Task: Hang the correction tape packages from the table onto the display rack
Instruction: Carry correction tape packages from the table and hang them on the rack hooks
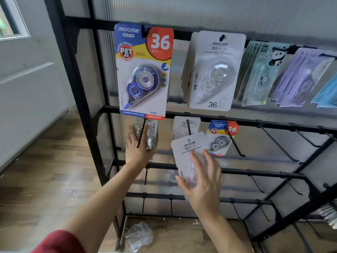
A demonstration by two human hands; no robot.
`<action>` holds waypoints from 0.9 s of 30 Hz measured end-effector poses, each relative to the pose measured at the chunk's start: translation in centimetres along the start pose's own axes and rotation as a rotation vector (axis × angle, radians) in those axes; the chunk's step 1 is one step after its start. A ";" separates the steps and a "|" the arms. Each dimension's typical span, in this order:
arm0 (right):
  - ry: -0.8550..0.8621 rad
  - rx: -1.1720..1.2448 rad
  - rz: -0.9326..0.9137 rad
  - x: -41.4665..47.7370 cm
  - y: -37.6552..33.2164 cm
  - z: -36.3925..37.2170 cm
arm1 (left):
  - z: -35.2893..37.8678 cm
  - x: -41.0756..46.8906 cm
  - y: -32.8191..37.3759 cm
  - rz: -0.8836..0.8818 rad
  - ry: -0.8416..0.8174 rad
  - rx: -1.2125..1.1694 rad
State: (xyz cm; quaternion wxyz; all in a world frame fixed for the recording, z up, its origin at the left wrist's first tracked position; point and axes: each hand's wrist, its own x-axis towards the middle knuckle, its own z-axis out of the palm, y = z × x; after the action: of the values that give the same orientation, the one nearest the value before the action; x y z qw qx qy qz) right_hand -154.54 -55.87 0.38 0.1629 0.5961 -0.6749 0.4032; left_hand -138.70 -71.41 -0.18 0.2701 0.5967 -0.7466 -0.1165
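Black display rack, ribbed panel behind: left hand, fingers straight, rests on a clear package near its left edge; right hand, fingers spread wide, presses a white correction tape package

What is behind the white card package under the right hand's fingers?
Behind the white card package, another white package hangs on a black hook; only its top shows, the rest is covered.

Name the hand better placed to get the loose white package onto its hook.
Right. The right hand lies on the white package, whose hole sits just below the hook holding a matching package; the left hand is at the far-left hook.
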 end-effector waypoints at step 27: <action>-0.006 -0.053 0.107 -3.8 -0.7 -1.7 | -6.9 -7.4 3.8 0.354 0.231 0.043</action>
State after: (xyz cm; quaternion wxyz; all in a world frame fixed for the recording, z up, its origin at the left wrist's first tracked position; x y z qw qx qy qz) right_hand -153.46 -52.06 -1.01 0.1548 0.5559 -0.7166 0.3917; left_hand -137.06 -62.32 5.41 0.3575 0.4714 -0.8060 0.0179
